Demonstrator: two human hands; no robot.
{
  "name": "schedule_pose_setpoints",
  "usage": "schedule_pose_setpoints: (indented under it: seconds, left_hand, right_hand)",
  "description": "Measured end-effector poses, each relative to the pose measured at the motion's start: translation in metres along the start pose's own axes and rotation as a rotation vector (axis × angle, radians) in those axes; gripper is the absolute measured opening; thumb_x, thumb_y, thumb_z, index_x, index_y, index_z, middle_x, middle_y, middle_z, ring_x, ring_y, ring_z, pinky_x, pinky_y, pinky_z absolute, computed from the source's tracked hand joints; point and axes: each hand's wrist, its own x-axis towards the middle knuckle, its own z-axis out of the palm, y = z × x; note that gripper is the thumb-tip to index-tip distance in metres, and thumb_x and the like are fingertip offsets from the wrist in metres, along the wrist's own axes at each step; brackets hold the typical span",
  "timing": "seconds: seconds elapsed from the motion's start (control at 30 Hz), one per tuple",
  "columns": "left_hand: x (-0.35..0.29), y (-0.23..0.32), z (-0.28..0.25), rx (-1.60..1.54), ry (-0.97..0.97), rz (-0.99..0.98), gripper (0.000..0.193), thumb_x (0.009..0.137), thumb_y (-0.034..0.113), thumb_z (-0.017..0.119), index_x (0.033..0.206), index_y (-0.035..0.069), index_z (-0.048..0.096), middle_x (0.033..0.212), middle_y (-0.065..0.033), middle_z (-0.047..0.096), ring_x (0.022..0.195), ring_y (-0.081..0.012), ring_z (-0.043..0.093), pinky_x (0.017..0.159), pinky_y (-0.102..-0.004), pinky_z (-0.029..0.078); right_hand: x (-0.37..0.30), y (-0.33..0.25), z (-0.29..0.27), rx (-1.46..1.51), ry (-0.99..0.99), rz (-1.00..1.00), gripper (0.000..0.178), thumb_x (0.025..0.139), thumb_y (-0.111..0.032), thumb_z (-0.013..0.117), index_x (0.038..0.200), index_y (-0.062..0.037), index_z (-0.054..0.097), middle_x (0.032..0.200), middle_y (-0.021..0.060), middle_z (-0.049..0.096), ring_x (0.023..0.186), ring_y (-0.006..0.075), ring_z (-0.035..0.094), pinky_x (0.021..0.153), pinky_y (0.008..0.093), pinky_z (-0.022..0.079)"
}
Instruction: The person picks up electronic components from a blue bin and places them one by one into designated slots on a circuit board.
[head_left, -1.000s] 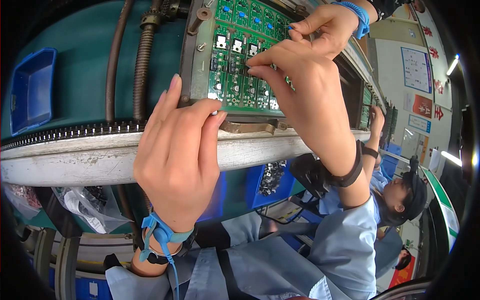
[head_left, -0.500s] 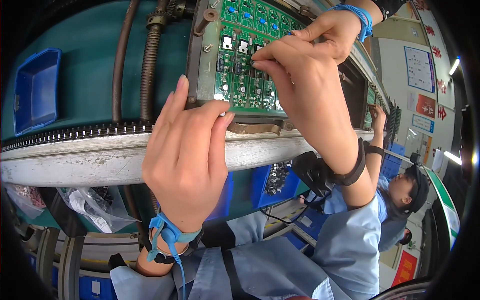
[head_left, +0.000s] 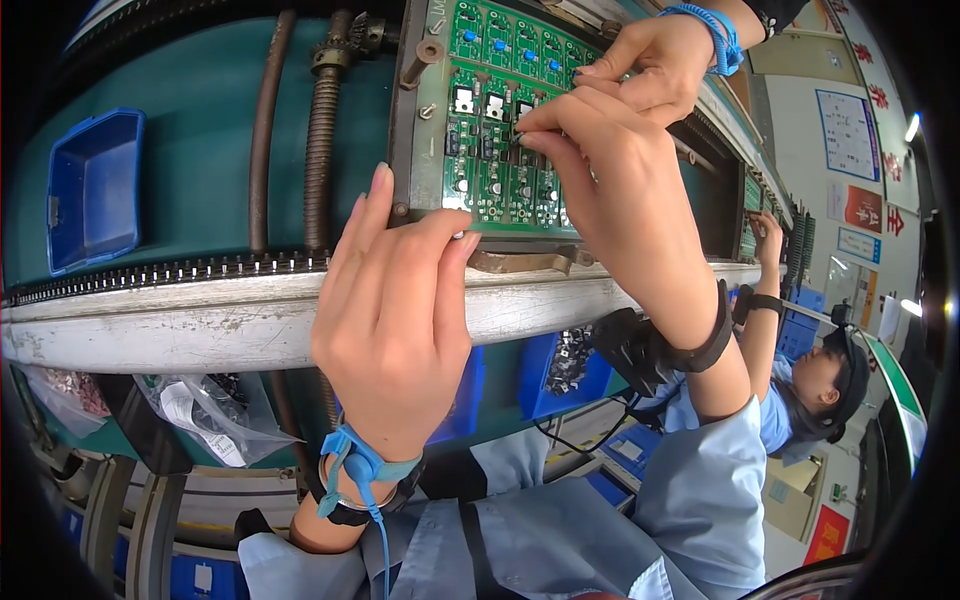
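Observation:
A green circuit board panel (head_left: 512,215) with rows of repeated circuits lies in a metal frame. It carries black parts with metal tabs (head_left: 495,107), silver round capacitors (head_left: 495,188) and blue round parts (head_left: 529,56). At the panel's near left corner, my left hand (head_left: 395,310) is closed, pinching a small white-topped round part (head_left: 460,235) between thumb and forefinger. My right hand (head_left: 610,160) reaches over the panel's middle, thumb and forefinger pinched on a small dark component (head_left: 519,138) at the board. My fingers partly hide that component, and the hand covers the panel's right side.
Another person's hand (head_left: 655,65) works at the panel's far right. A metal rail (head_left: 180,325) crosses in front, with a chain (head_left: 200,275) along it. Blue bins (head_left: 95,190) and plastic bags of parts (head_left: 205,415) lie around. A co-worker (head_left: 810,390) sits at right.
The whole view has shifted slightly, so the scene sits a little further right and down. Both my hands keep their pinches in nearly the same places. The other person's hand has moved slightly against the panel.

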Motion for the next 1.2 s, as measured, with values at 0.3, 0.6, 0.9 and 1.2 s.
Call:
schedule_pose_setpoints:
  seconds: [0.3, 0.6, 0.9, 1.2]
  left_hand:
    - [0.0, 0.002, -0.001, -0.008, 0.003, -0.021, 0.011, 0.082, 0.0, 0.07, 0.091, 0.002, 0.066, 0.08, -0.0098, 0.065, 0.104, -0.0381, 0.065, 0.091, -0.0453, 0.052]
    - [0.001, 0.014, 0.006, -0.084, 0.038, -0.032, 0.012, 0.083, -0.001, 0.069, 0.094, 0.002, 0.068, 0.083, -0.0098, 0.068, 0.105, -0.0368, 0.066, 0.097, -0.046, 0.049]
    - [0.006, 0.033, -0.012, -0.629, 0.029, -0.188, 0.017, 0.089, -0.001, 0.062, 0.105, -0.002, 0.068, 0.103, -0.0107, 0.069, 0.115, -0.0276, 0.06, 0.103, -0.043, 0.043]
    - [0.003, 0.054, -0.013, -1.287, -0.21, -0.513, 0.025, 0.094, 0.001, 0.058, 0.119, -0.002, 0.057, 0.103, -0.008, 0.065, 0.104, -0.0169, 0.061, 0.097, -0.035, 0.047]
  right_hand:
    - [-0.006, -0.005, 0.002, -0.034, 0.005, -0.019, 0.008, 0.082, 0.004, 0.063, 0.089, 0.0018, 0.064, 0.08, 0.0146, 0.059, 0.075, 0.0333, 0.059, 0.064, 0.0382, 0.048]
    - [-0.025, -0.01, -0.02, -0.181, -0.163, -0.013, 0.038, 0.068, 0.009, 0.06, 0.105, 0.0023, 0.067, 0.097, 0.0111, 0.054, 0.093, 0.0311, 0.055, 0.078, 0.0416, 0.045]
    - [-0.05, -0.012, -0.037, 0.008, 0.005, 0.05, 0.05, 0.069, 0.01, 0.061, 0.117, -0.0005, 0.065, 0.099, 0.0106, 0.056, 0.092, 0.029, 0.056, 0.081, 0.0366, 0.046]
    - [-0.056, -0.027, -0.053, 0.672, 0.212, 0.032, 0.035, 0.081, 0.006, 0.067, 0.114, -0.004, 0.07, 0.086, 0.0101, 0.064, 0.071, 0.0204, 0.061, 0.062, 0.0308, 0.05]
